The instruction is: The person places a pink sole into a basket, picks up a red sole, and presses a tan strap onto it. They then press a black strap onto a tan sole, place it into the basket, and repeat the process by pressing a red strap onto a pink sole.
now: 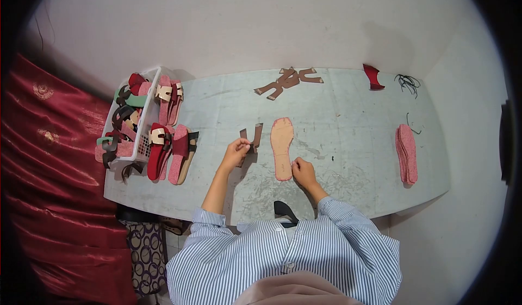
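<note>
A brown cut strap piece (258, 139) with forked ends is pinched in my left hand (236, 153), left of centre. Just to its right lies a tan insole (282, 148) with a pinkish-red edge, flat on the table. My right hand (303, 171) is closed, fingers curled, resting at the lower right edge of the insole. Whether it grips the edge or something small is hidden. More brown strap pieces (287, 81) lie in an overlapping pile at the back.
At the left stand a white basket (142, 136) of sandals and straps, with finished-looking red sandals (158, 151) and pink sandals (178, 155) beside it. Stacked pink soles (406, 153) lie right. A red piece (373, 77) and dark cords (408, 84) sit at the back right.
</note>
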`<state>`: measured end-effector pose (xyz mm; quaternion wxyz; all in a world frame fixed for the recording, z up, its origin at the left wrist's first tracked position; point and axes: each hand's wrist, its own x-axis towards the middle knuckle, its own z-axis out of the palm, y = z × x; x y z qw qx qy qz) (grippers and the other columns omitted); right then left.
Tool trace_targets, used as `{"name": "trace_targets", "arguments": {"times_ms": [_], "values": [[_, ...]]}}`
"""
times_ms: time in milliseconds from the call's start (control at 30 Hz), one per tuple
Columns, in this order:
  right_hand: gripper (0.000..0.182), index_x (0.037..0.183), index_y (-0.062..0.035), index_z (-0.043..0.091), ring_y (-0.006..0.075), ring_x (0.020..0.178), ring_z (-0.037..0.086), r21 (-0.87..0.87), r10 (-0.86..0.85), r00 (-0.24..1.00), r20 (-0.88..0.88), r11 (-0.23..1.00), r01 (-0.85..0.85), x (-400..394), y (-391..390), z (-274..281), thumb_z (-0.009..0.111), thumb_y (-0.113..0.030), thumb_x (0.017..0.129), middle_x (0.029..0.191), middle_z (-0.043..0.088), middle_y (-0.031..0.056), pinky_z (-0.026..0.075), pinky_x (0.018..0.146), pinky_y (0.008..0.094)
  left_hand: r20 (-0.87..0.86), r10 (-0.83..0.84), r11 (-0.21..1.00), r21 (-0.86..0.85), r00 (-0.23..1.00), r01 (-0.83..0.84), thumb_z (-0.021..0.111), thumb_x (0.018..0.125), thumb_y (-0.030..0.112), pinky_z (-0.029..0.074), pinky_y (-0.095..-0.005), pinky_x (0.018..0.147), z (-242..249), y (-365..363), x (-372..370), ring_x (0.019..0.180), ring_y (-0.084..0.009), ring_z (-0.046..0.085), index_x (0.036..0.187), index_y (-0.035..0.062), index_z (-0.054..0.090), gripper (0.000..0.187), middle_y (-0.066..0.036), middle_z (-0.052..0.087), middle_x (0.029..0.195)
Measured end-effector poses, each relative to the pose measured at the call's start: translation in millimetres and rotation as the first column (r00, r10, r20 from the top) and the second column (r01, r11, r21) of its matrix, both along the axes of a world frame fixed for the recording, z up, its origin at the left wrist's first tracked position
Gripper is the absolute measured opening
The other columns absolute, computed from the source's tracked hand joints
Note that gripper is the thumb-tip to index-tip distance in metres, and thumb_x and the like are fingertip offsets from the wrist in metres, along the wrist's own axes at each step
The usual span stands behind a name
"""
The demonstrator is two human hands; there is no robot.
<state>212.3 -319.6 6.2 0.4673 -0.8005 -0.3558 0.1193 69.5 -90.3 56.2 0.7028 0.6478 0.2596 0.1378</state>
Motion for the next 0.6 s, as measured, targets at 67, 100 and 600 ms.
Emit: {"name": "trace_targets", "arguments": {"times_ms": [67, 100, 600], "values": [[0.018, 0.072, -0.0008, 0.053, 0.0344, 0.054, 0.054, -0.018, 0.004, 1.0, -0.011, 1.0, -0.004, 0, 0, 0, 0.051, -0.017, 0.079, 0.059, 0.054, 0.0187, 0.04, 0.05, 0.04, -0.123, 0.024, 1.0, 0.012, 0.992, -0.022, 0.053, 0.083, 0.011, 0.033, -0.0183, 0.047, -8, -12, -7, 0.059, -0.0025, 0.046, 0.091, 0.0067, 0.054, 0.009, 0.004, 0.053, 0.07], [0.018, 0.072, -0.0012, 0.053, 0.0354, 0.055, 0.054, -0.031, 0.005, 1.0, -0.017, 1.0, -0.005, 0, 0, 1, 0.052, -0.018, 0.078, 0.059, 0.055, 0.0185, 0.04, 0.05, 0.0417, -0.127, 0.028, 1.0, 0.007, 0.992, -0.027, 0.053, 0.083, 0.011, 0.033, -0.0183, 0.047, -7, -16, -8, 0.059, -0.0025, 0.046, 0.091, 0.0067, 0.054, 0.009, 0.004, 0.053, 0.07], [0.041, 0.105, -0.0018, 0.044, 0.0341, 0.086, 0.052, -0.212, -0.062, 0.994, 0.095, 0.974, 0.081, 5, 37, 1, 0.06, -0.023, 0.074, 0.095, 0.05, 0.0184, 0.045, 0.073, 0.0395, -0.489, 0.366, 0.611, 0.768, 0.791, 0.192, 0.068, 0.064, 0.03, 0.041, -0.0429, 0.08, -35, -34, 22, 0.102, -0.0312, 0.044, 0.115, 0.0034, 0.044, 0.062, -0.012, 0.045, 0.113]]}}
